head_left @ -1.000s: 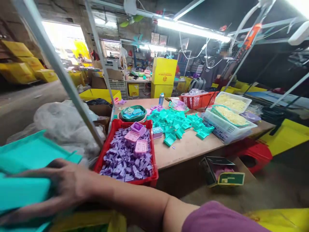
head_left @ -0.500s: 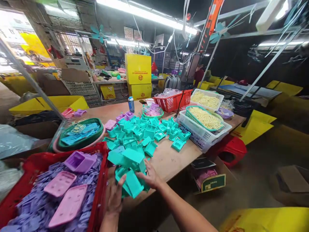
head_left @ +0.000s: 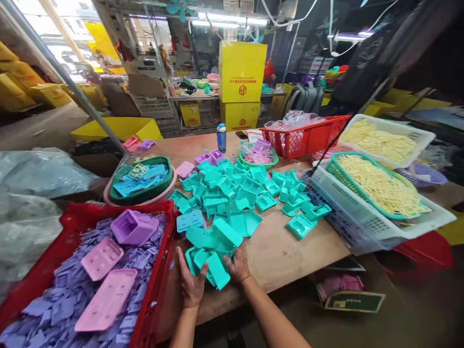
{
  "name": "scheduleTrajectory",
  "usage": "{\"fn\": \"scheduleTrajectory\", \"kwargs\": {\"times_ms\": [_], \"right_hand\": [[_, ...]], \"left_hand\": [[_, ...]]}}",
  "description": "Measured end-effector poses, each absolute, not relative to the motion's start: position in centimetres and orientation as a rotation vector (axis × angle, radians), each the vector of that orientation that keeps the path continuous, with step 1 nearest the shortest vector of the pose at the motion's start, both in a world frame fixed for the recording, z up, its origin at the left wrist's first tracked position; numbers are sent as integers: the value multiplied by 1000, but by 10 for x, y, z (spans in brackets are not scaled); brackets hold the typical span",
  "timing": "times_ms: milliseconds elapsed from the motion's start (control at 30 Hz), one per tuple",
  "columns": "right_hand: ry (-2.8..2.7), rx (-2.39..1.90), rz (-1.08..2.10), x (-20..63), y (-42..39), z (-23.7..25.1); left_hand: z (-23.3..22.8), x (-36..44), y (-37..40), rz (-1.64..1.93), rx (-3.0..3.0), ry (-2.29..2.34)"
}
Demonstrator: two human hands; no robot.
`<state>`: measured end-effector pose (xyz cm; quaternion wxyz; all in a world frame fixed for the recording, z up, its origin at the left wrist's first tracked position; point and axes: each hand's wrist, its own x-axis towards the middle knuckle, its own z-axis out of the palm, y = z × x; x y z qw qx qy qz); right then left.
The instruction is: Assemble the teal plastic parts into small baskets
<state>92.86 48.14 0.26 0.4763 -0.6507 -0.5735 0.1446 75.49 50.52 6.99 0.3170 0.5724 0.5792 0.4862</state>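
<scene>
Two hands cupped a small heap of teal plastic trays (head_left: 210, 263) at the near edge of the wooden surface (head_left: 282, 251), left hand (head_left: 191, 285) and right hand (head_left: 237, 266) each in a wide grip against its sides. Beside them sat a red crate (head_left: 159, 270); farther back, a yellow box (head_left: 242, 72).

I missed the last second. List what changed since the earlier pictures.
A second ago one hand lay on big teal pieces off to the left of the table. Both hands have since come to the near table edge: the left hand and right hand now cup a small pile of teal parts. The red crate, green basket and blue bottle on the table stayed put.
</scene>
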Motion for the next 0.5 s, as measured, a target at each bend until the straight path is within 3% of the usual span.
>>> {"fn": "scheduleTrajectory", "kwargs": {"times_ms": [300, 500], "right_hand": [[-1344, -1763, 192, 959, 562, -46], [-1352, -1730, 245, 976, 570, -38]], "left_hand": [[74, 799, 592, 1434, 1622, 1401], [59, 812, 608, 1370, 1901, 1362]]}}
